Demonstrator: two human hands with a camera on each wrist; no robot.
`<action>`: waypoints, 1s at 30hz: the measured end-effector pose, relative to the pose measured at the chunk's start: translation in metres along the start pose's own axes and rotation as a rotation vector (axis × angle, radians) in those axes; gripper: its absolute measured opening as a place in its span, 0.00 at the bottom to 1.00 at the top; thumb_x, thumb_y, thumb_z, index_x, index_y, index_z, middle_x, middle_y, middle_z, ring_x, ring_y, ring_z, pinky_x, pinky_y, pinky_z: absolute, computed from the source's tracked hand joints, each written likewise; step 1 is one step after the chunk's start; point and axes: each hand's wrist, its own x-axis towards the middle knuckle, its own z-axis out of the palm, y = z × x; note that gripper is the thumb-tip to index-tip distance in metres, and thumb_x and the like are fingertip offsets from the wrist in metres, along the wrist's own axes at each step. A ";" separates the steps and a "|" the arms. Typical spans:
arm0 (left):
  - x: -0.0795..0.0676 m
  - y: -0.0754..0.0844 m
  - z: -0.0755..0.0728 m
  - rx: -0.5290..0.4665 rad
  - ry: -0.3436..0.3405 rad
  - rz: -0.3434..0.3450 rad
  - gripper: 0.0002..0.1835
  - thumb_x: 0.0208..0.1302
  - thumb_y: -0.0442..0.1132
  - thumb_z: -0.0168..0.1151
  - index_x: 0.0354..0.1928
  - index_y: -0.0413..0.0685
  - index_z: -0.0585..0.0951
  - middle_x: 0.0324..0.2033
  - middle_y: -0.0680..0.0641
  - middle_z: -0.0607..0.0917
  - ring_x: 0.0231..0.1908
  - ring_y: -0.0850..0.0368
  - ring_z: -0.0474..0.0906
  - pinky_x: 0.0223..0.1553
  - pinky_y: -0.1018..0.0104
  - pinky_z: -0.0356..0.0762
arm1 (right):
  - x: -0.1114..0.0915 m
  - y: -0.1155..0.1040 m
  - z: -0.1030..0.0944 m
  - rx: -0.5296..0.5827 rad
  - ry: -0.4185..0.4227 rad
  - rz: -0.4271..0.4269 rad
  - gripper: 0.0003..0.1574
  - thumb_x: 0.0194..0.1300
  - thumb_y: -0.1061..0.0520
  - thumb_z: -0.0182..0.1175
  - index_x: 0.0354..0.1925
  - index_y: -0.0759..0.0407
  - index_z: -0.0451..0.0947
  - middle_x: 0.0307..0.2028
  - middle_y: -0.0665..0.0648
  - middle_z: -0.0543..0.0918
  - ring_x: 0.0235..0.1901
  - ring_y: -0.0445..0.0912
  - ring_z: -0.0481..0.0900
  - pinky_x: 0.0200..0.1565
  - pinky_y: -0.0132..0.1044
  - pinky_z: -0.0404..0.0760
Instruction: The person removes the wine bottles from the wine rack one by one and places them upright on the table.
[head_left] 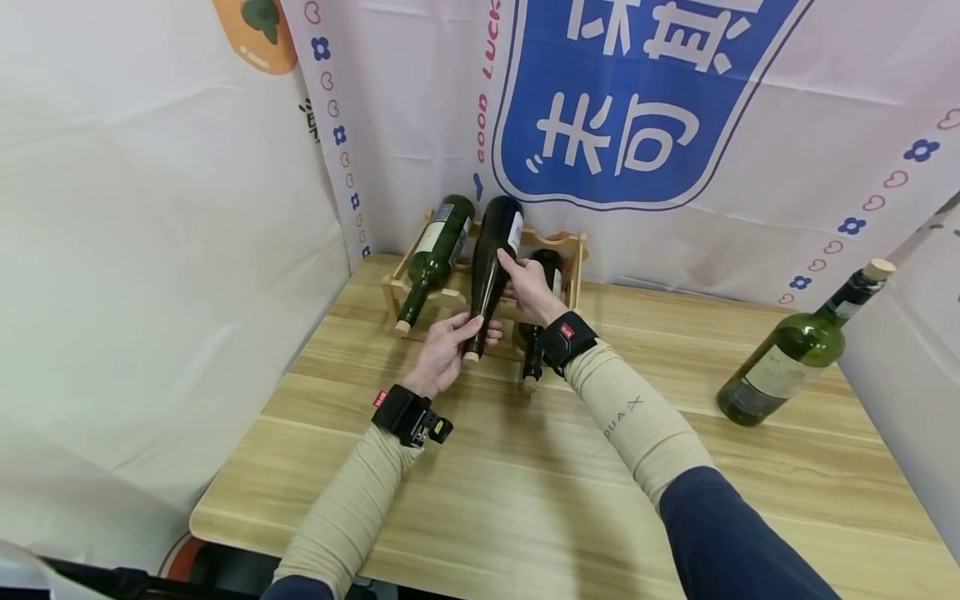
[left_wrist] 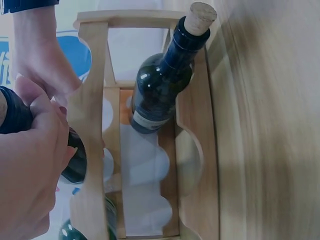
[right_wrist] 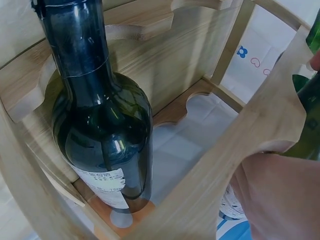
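Note:
A dark wine bottle [head_left: 491,237] slants over the middle of a two-tier wooden rack [head_left: 578,279], its corked neck towards me. My left hand [head_left: 442,354] grips the neck, thumb on top. Higher up, my right hand [head_left: 534,287] holds the bottle's body, with its thumb over the side and its other fingers partly hidden underneath. On the rack's upper left lies a green wine bottle [head_left: 444,242] with a cork. A darker corked bottle [left_wrist: 160,90] rests in the lower tier, partly covered by my right hand and wrist in the head view.
Another green corked bottle [head_left: 787,358] stands on the right of the wooden table [head_left: 480,492]. Behind the rack hangs a printed cloth [head_left: 420,100], and a white cloth wall [head_left: 150,250] borders the table's left side.

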 end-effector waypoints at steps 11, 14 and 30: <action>-0.005 -0.004 0.017 0.036 0.002 0.057 0.21 0.72 0.33 0.51 0.62 0.25 0.68 0.36 0.46 0.87 0.33 0.58 0.86 0.41 0.70 0.85 | -0.010 -0.007 -0.007 -0.008 0.018 -0.026 0.35 0.72 0.44 0.52 0.63 0.69 0.66 0.38 0.55 0.77 0.35 0.42 0.80 0.53 0.41 0.81; -0.007 -0.005 0.023 0.029 -0.004 0.068 0.21 0.72 0.32 0.51 0.61 0.24 0.68 0.36 0.45 0.86 0.32 0.58 0.86 0.40 0.71 0.85 | -0.013 -0.009 -0.011 -0.008 0.025 -0.017 0.37 0.72 0.44 0.52 0.66 0.68 0.63 0.43 0.57 0.77 0.40 0.44 0.80 0.56 0.41 0.80; -0.006 -0.008 0.048 0.042 -0.035 0.071 0.21 0.71 0.32 0.53 0.62 0.28 0.68 0.39 0.40 0.85 0.32 0.59 0.86 0.40 0.70 0.85 | -0.025 -0.020 -0.035 0.026 0.021 -0.022 0.38 0.73 0.45 0.49 0.69 0.70 0.58 0.55 0.65 0.74 0.51 0.51 0.78 0.63 0.45 0.75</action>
